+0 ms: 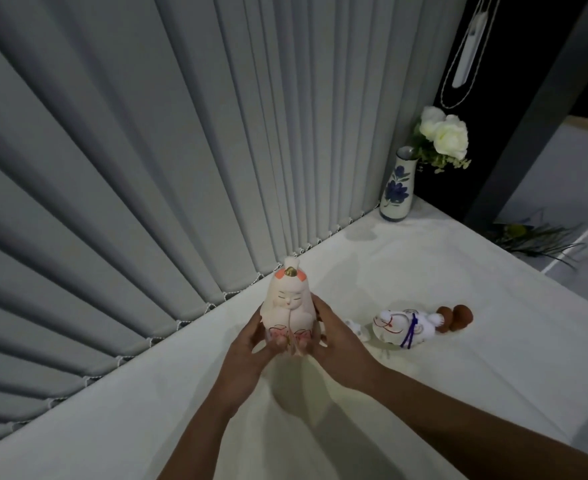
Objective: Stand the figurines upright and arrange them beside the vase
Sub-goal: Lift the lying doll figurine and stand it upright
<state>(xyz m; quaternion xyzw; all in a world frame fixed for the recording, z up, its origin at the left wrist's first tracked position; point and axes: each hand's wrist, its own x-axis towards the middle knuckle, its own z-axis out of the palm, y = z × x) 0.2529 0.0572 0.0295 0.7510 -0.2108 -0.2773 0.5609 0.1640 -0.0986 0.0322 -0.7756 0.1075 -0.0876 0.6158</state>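
A pale pink doll figurine (287, 306) with a gold ornament on its head is held upright above the white tabletop (424, 358). My left hand (251, 344) grips its lower left side and my right hand (334, 336) grips its lower right side. To the right, a white figurine with a blue cord (401, 327) lies on its side on the tabletop, with two brown round pieces (453, 317) at its far end. A white vase painted with blue flowers (397, 187) holding white roses stands at the back corner of the table.
Grey vertical blinds (147, 168) run along the table's left edge. A dark pillar (535, 116) stands behind the vase. Dark green foliage (531, 237) lies past the table's right edge. A small white piece (356, 329) lies next to the toppled figurine.
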